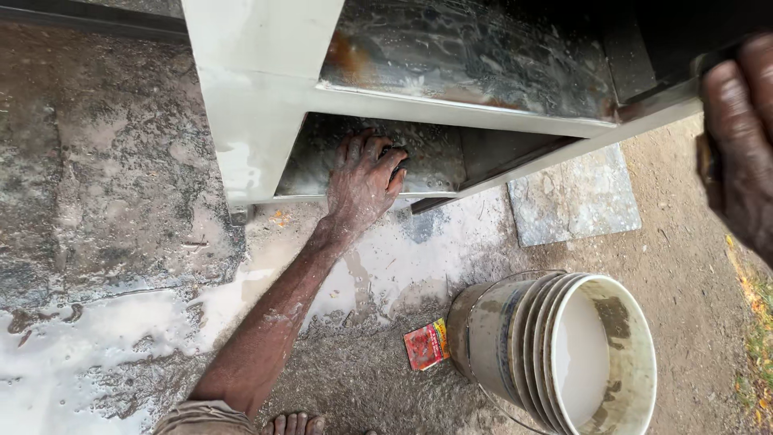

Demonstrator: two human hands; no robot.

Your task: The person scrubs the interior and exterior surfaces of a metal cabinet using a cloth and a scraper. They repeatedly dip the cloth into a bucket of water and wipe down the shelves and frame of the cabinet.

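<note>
Bucket (564, 354) holds milky water; left hand (364, 181) inside cabinet (258, 97).

The left hand (364, 179) stretches forward on a straight arm, palm down, fingers curled — the right hand (741, 145) grips higher, far to its right.

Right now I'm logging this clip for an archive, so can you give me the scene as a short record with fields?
setting: outdoors, wet concrete slab beside bare dirt
left hand: left hand pressed flat on the lower shelf of a pale metal cabinet, fingers over something dark
right hand: right hand gripping the cabinet's edge at the frame's right
bucket: dirty white bucket with milky water
litter: small red sachet beside the bucket
ground: white soapy puddle under the arm
other: grey stone tile; bare toes at bottom
</note>
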